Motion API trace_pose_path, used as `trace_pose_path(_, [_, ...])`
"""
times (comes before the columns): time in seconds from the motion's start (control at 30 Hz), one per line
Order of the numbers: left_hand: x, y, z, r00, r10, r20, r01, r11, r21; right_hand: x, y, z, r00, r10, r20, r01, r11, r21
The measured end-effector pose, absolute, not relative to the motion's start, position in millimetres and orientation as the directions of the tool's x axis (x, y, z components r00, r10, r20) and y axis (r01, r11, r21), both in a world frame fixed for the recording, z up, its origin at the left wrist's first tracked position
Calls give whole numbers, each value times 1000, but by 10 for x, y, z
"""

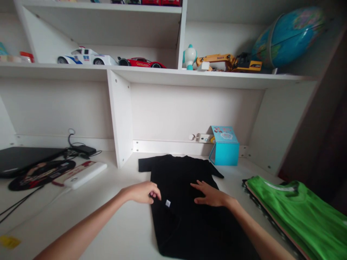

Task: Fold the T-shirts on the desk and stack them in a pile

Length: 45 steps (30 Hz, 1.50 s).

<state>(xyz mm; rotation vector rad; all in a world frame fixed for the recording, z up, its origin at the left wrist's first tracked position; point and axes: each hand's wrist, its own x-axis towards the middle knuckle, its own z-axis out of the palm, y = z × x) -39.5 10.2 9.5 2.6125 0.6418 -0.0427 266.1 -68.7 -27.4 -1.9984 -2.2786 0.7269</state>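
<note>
On the desk (130, 224): one black shirt (179, 173), laid flat before you, collar toward the back panel (165, 115), lower part running out of view toward you.
Left hand (142, 192): at the shirt's left edge, fingers curled in; whether you have cloth pinched between them cannot be told.
Right hand (210, 194): over the shirt's right half, palm down, fingers spread apart, nothing clamped; contact with the cloth cannot be told.
Sleeves (146, 164): left one squarely out to the side; right one slanting toward you.
Handling, advised: keep your right palm flat and light, so the cloth should not bunch; work from the middle outward; even up the right sleeve; below the tag, where the cloth seems creased, draw it straight by the edge rather than pressing the line in.
White tag (168, 203): on the shirt, just beside your left hand; print too small to read.
Red car (139, 62): yellow lettering on the side, illegible.
Excavator (219, 57): dark lettering along the boom, blurred.
Calendar (227, 153): blue, standing beyond the right sleeve; cover writing unreadable.
Green shirt (306, 213): top of a pile at your right; no brand legible.
</note>
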Motion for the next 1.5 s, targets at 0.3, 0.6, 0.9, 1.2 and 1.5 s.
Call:
trace_pose_path(0.3, [-823,-10,531,784,251,-568,584,-609,537,2644,-797,-197,-244,924,-294,904,107,-415])
trace_pose_path(0.6, [-199,-10,589,911,160,-379,399,-567,720,2338,-914,-316,-132,970,-202,925,47,-377])
trace_pose_path(0.9, [-30,631,-500,473,881,33,867,-471,161,2142,-1122,-429,-117,990,-83,949,87,-302])
trace_pose_path(1.2, [-207,602,-559,449,890,74,876,-455,159,2750,-432,-307,71,994,-86,952,-93,-291])
trace_pose_path(1.5, [-213,619,-572,430,902,48,884,-431,180,3330,150,-717,344,935,-86,914,-354,-197])
